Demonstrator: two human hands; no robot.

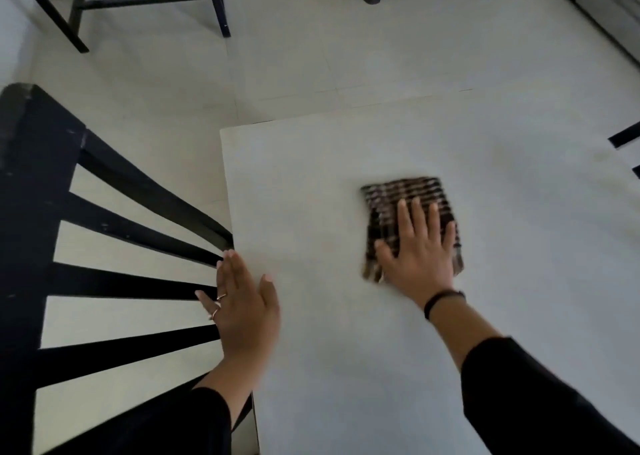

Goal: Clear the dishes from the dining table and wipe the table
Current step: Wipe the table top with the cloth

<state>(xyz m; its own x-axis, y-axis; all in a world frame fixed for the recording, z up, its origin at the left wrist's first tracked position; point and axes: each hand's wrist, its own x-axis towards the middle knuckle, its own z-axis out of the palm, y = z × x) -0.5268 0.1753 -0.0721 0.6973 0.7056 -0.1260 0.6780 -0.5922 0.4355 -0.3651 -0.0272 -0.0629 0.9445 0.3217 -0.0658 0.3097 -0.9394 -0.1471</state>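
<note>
On the smooth pale table [381, 368], centre, right hand [417, 248] lies flat, fingers spread, on a folded checked cloth [408, 195]. At 8 o'clock, left hand [242, 311] rests open on the edge beside a black slatted chair [69, 247].

i see soft, flat, dim daylight, faint shadows; motion blur on cloth [410, 219] mid-frame, wide-angle bending at left edge.
</note>
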